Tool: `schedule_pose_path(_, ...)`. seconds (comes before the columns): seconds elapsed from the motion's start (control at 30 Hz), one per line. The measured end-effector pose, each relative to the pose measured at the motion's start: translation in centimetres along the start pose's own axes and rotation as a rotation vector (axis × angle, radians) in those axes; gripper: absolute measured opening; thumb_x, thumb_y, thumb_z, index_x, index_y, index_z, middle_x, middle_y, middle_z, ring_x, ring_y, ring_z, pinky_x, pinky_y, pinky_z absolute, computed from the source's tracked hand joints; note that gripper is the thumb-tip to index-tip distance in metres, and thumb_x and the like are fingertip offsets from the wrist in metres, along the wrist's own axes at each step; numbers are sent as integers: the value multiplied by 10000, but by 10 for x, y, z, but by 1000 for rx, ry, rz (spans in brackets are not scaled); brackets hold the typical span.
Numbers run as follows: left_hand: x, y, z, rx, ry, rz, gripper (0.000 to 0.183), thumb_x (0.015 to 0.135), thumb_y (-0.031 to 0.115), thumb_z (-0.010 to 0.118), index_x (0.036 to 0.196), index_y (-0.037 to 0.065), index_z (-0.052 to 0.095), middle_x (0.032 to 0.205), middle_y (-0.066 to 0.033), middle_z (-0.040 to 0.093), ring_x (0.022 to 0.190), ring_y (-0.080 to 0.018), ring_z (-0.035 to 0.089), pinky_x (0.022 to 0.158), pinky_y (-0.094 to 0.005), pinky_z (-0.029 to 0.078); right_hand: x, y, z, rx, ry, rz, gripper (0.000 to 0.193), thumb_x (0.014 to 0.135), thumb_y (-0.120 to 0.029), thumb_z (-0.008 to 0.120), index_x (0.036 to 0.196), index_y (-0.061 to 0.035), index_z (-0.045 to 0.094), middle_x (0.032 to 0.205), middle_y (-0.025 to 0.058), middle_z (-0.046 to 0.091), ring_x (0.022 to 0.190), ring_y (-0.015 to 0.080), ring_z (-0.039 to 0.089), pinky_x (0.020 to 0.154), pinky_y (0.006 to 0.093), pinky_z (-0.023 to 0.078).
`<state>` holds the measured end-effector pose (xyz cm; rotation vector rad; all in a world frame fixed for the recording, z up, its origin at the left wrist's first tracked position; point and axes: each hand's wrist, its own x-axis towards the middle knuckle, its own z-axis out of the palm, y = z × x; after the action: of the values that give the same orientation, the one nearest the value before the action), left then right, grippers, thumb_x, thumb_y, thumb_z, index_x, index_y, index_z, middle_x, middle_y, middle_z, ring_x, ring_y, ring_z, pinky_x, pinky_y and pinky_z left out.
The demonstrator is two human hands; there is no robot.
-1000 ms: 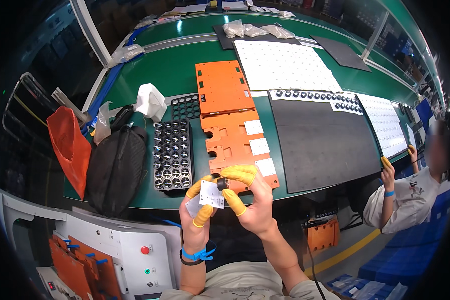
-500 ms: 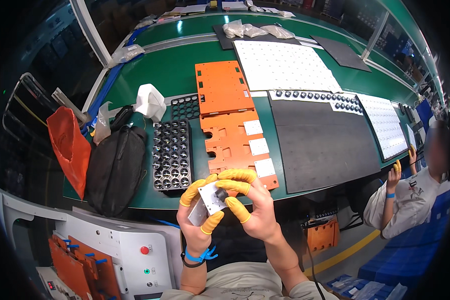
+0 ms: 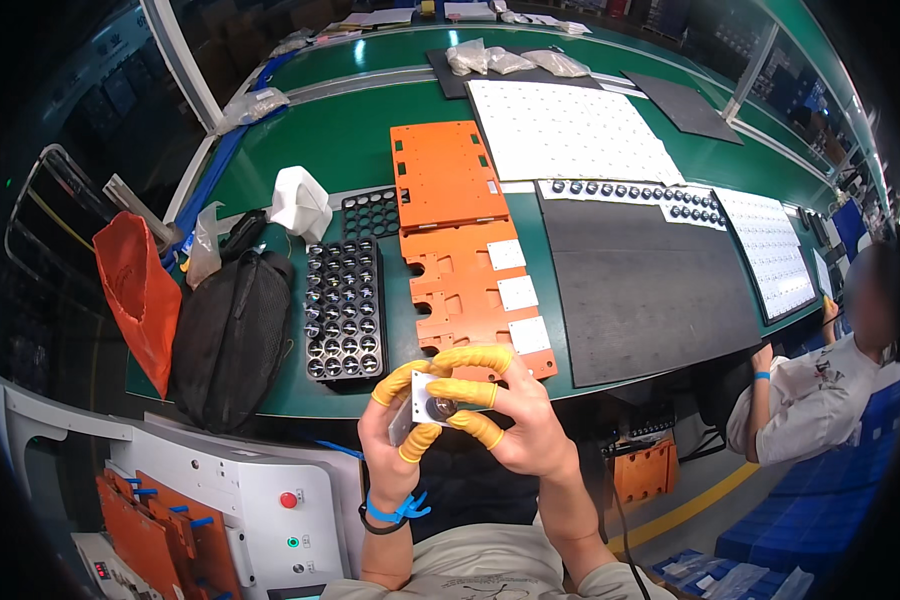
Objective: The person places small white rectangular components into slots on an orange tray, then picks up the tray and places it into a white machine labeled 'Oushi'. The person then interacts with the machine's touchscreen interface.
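Close to my body, in front of the bench edge, my left hand (image 3: 388,432) grips a small white square plate (image 3: 419,388) by its edges. A second pale flat piece (image 3: 399,424) shows beneath that plate in the same hand. My right hand (image 3: 528,425) closes its fingertips around a round dark lens (image 3: 440,407) against the plate's face; whether it is seated there I cannot tell. Yellow finger cots cover the fingertips of both hands. Just beyond, an orange fixture (image 3: 450,290) carries three white square plates (image 3: 518,292) along its right side.
A black tray (image 3: 378,300) of shiny lenses stands left of the fixture, near a black bag (image 3: 232,345) and an orange bag (image 3: 135,295). To the right lie a black mat (image 3: 650,290) and white sheets (image 3: 570,130). A co-worker (image 3: 810,400) sits at far right.
The plate has turned in my left hand, and the lens now faces more upward with its glass showing. My right fingers have shifted slightly around it. The co-worker's hands have lowered.
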<state>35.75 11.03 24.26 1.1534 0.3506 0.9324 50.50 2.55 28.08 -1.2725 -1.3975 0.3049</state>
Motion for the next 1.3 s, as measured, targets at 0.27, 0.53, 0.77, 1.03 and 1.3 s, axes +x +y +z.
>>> schedule_pose_path(0.27, -1, -1, 1, 42, 21, -26, 709, 827, 270, 845, 1354, -50, 496, 1256, -141, 631, 1145, -203, 621, 988, -320, 492, -2, 3, -4, -62, -30, 17, 384, 789, -46, 785, 1167, -60, 714, 1198, 105, 631, 1084, 324, 592, 888, 419, 480)
schedule_pose_path(0.53, -2, -2, 0, -14, -22, -90, 703, 826, 239, 847, 1363, -43, 491, 1254, -147, 637, 1151, -210, 624, 984, -324, 494, -1, 4, -9, -29, -68, 8, 403, 779, -82, 801, 1176, -83, 728, 1209, 103, 629, 1057, 302, 591, 876, 405, 479)
schedule_pose_path(0.77, -1, -3, -5, 8, -108, -95, 694, 838, 237, 835, 1365, -48, 486, 1265, -163, 638, 1170, -227, 624, 998, -341, 493, -7, 6, -16, 10, -100, 25, 412, 784, -107, 805, 1190, -112, 734, 1251, 96, 619, 1075, 293, 581, 907, 405, 468)
schedule_pose_path(1.03, -12, -16, -3, -342, 15, -350, 708, 883, 412, 764, 1372, -22, 492, 1159, -96, 651, 1029, -174, 649, 861, -305, 531, -7, 5, -6, -118, -60, -26, 525, 760, -238, 842, 1247, -108, 693, 1388, 146, 534, 1202, 361, 532, 1005, 469, 431)
schedule_pose_path(1.3, -15, -19, 2, -502, -131, -524, 612, 979, 503, 595, 1341, 12, 540, 950, -19, 606, 709, -100, 484, 631, -262, 397, -10, 9, 4, -305, 144, -151, 463, 641, -125, 830, 1092, -77, 737, 1198, 114, 659, 1080, 347, 615, 907, 442, 500)
